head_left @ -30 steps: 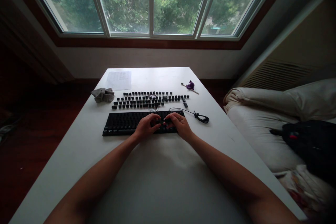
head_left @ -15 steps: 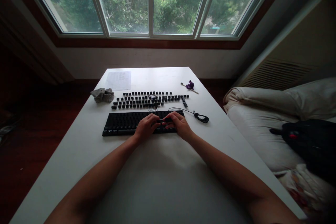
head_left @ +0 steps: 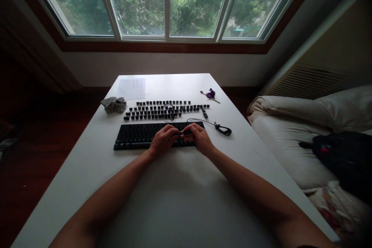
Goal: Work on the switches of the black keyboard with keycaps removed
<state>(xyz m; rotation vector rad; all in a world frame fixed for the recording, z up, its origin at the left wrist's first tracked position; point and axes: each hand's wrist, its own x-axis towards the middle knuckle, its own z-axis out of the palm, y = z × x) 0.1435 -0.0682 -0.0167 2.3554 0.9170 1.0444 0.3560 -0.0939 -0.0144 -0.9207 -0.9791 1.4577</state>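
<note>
Over the right part of a black keyboard [head_left: 133,133], my two hands meet with fingertips close together. My left hand [head_left: 161,139] is closed in a pinch around something thin and small that I cannot make out. In the pinched fingers of my right hand [head_left: 203,141] is a small black piece that looks like a keycap [head_left: 187,132]. The fingers partly hide both pieces. Behind the keyboard, loose black keycaps [head_left: 127,118] stand in several rows on the white table [head_left: 180,186]. Two small clear rings or lids lie among them, their kind unclear.
A grey cloth [head_left: 114,105] lies at the table's left edge beside a printed sheet [head_left: 131,88]. At the far right is a brush-like stick [head_left: 214,100] with a purple piece [head_left: 210,93]. A coiled cable [head_left: 223,130] lies right of the keyboard. A sofa [head_left: 279,135] stands to the right.
My fingers have shifted slightly at the small pieces, with the left fingertips a little higher. Both hands stay over the same part of the keyboard.
</note>
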